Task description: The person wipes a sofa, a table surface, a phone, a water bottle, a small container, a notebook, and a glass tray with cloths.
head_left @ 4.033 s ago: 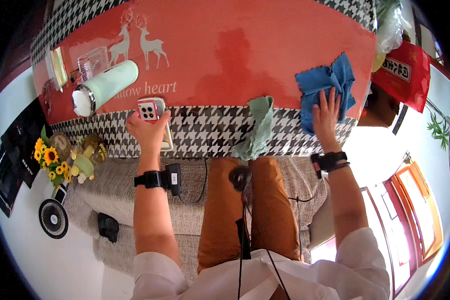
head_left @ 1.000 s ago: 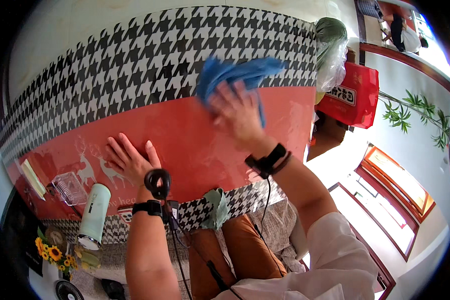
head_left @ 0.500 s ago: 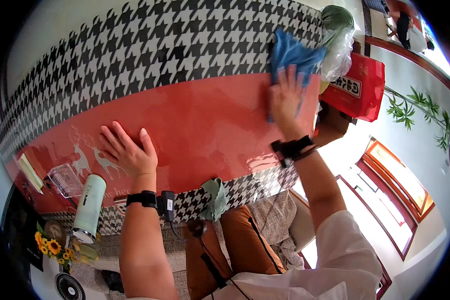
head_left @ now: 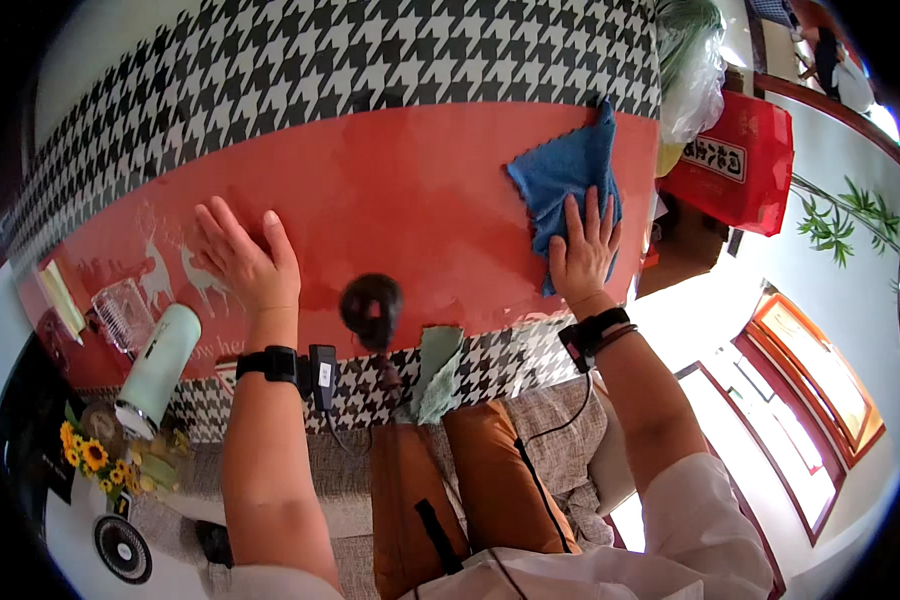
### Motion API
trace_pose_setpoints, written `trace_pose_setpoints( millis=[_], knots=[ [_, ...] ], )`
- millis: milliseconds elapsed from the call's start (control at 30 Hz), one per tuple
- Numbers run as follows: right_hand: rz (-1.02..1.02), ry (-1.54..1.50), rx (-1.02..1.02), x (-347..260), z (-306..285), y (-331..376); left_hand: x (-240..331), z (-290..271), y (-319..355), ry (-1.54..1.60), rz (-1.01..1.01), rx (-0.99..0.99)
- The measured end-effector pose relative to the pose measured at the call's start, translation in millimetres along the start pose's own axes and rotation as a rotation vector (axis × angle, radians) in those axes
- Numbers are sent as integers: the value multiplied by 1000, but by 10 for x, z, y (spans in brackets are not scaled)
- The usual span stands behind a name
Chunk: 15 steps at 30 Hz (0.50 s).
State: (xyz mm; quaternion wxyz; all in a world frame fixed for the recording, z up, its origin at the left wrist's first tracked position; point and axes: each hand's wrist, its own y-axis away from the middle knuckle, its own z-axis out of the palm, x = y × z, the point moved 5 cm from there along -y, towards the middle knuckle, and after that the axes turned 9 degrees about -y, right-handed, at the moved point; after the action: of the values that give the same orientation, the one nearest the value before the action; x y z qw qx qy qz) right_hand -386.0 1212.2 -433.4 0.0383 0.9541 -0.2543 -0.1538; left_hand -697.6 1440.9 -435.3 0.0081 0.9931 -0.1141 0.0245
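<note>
My right hand lies flat on a blue cloth, fingers spread and pointing away from me. The cloth is partly spread out and creased, near the right end of the red tabletop. Toward the left of the table, my left hand is open with its fingers stretched out and nothing in it. Whether its palm touches the surface I cannot tell. A green cloth hangs over the near table edge. A dark rounded thing on a cord shows between my arms; its kind is unclear.
A pale green thermos and a clear wire-like basket are at the left. Beyond the right edge sit a red bag and a plastic bag. Sunflowers and a small fan are at lower left.
My right hand has come nearer to me, drawing the blue cloth from the far checked border onto the red area. The dark corded thing has swung up over the table.
</note>
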Motion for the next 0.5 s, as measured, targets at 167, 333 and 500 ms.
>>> trace_pose_setpoints(
  millis=[167, 333, 500],
  knots=[
    [15, 63, -12, 119, -75, -6, 231, -186, 776, 479, -98, -166],
    [37, 39, 1, 87, -24, -11, 721, -82, 2765, 196, 708, -480],
    [15, -4, 4, 71, -20, 0, 812, 242, 2065, -54, 712, -556]
  ],
)
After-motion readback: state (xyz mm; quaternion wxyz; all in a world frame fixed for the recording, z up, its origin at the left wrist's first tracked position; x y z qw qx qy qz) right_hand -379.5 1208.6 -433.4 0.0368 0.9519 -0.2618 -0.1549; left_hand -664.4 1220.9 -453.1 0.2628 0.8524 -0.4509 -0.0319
